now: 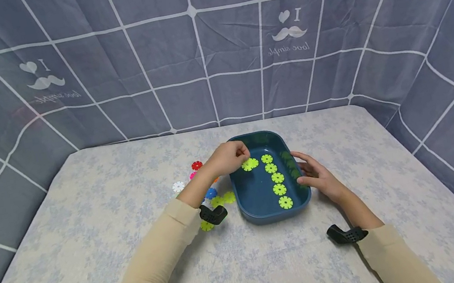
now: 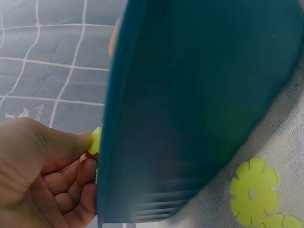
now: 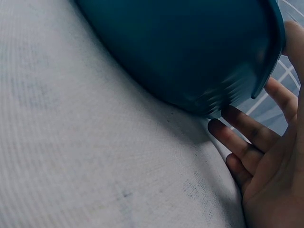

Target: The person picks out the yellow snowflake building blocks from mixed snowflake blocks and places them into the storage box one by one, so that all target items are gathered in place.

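Observation:
My left hand is over the left rim of a dark teal plastic storage box. Its thumb and forefinger pinch a yellow-green flower-shaped disc, which the box wall partly hides in the left wrist view. Just below those fingertips, yellow-green discs overlap; whether they are joined cannot be told. Several more flower discs form a column on the box floor. My right hand holds the box's right side, thumb over the rim and fingers against the outer wall.
Loose flower discs lie left of the box, partly behind my left forearm: red, white, blue and yellow-green. A pale patterned cloth covers the table. Behind hangs a grey-blue checked curtain.

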Demonstrator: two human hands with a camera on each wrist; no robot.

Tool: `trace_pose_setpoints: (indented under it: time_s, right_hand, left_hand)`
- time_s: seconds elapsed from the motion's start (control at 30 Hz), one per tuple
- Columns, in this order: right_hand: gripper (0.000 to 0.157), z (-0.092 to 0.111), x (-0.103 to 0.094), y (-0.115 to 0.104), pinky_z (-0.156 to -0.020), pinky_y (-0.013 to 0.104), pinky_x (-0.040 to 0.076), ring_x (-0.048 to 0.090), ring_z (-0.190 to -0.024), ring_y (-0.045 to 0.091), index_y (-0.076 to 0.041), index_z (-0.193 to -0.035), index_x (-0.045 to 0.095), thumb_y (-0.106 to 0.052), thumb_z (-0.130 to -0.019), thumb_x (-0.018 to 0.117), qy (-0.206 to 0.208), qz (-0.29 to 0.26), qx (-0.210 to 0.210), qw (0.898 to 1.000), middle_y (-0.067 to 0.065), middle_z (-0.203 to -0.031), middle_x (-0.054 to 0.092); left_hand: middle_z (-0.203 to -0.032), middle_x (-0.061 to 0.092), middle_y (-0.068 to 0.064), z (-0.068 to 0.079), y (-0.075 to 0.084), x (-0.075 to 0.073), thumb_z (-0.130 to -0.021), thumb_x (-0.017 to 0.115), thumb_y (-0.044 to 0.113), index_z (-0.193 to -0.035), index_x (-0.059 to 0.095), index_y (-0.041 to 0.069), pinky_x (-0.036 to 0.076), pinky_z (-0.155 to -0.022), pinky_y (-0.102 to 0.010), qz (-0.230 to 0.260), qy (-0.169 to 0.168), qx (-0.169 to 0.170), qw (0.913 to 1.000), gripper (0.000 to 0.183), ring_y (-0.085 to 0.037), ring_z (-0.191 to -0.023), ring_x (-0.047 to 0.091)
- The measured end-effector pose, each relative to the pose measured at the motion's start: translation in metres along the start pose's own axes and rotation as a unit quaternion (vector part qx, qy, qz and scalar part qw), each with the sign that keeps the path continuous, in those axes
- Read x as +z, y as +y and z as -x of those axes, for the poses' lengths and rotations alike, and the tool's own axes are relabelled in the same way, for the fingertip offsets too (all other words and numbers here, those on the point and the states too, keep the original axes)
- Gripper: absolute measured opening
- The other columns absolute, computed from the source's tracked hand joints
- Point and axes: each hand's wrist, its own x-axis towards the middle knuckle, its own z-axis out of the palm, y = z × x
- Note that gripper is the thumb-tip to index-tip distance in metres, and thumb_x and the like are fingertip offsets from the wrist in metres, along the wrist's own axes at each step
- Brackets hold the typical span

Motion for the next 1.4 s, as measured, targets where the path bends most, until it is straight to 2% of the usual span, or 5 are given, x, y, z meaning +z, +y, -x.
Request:
trace_pose_setpoints:
  time_s: [0.23, 0.57, 0.87, 1.1, 1.4]
  right_hand:
    - [0.07, 0.0, 0.0, 0.001, -0.085, 0.029, 0.051, 0.056, -0.114, 0.014, -0.008, -0.155, 0.021, -0.002, -0.095, 0.056, 0.0, 0.001, -0.005, 1.0, 0.033, -0.143, 0.037]
    - [0.07, 0.0, 0.0, 0.002, -0.086, 0.028, 0.05, 0.055, -0.116, 0.014, -0.008, -0.154, 0.021, -0.002, -0.094, 0.056, 0.003, 0.008, 0.001, 1.0, 0.032, -0.144, 0.037]
    - [0.07, 0.0, 0.001, 0.002, -0.086, 0.028, 0.05, 0.054, -0.116, 0.016, -0.008, -0.155, 0.021, -0.001, -0.094, 0.056, 0.005, 0.008, 0.002, 1.0, 0.032, -0.144, 0.037]
    - [0.07, 0.001, 0.001, 0.002, -0.086, 0.028, 0.05, 0.054, -0.117, 0.018, -0.008, -0.155, 0.021, -0.001, -0.094, 0.056, 0.007, 0.009, 0.004, 1.0, 0.032, -0.144, 0.037]
    - [0.07, 0.0, 0.001, 0.001, -0.086, 0.028, 0.05, 0.054, -0.116, 0.018, -0.008, -0.154, 0.022, -0.002, -0.094, 0.056, 0.004, 0.003, 0.001, 1.0, 0.033, -0.143, 0.037]
  left_hand:
    - [-0.086, 0.063, -0.004, -0.011, 0.0, 0.009, -0.1, 0.054, 0.011, -0.097, 0.065, 0.005, 0.046, -0.068, -0.029, -0.031, -0.017, 0.011, 0.9993, 0.012, -0.016, -0.071, 0.054]
    - [-0.086, 0.062, -0.001, -0.021, -0.001, 0.027, -0.101, 0.051, 0.012, -0.097, 0.065, 0.009, 0.045, -0.065, -0.027, -0.11, -0.034, 0.02, 0.9932, 0.015, -0.014, -0.067, 0.053]
    - [-0.087, 0.06, 0.001, -0.024, 0.001, 0.036, -0.102, 0.051, 0.017, -0.099, 0.064, 0.013, 0.043, -0.064, -0.027, -0.2, -0.054, 0.015, 0.9782, 0.014, -0.013, -0.069, 0.053]
    - [-0.086, 0.061, 0.0, -0.025, 0.005, 0.037, -0.099, 0.055, 0.011, -0.096, 0.065, 0.011, 0.044, -0.067, -0.027, -0.193, -0.062, 0.014, 0.9791, 0.011, -0.014, -0.07, 0.053]
    - [-0.096, 0.064, -0.002, -0.03, 0.003, 0.039, -0.097, 0.058, 0.009, -0.102, 0.068, 0.01, 0.047, -0.069, -0.027, -0.209, -0.078, -0.001, 0.9748, 0.011, -0.015, -0.075, 0.054]
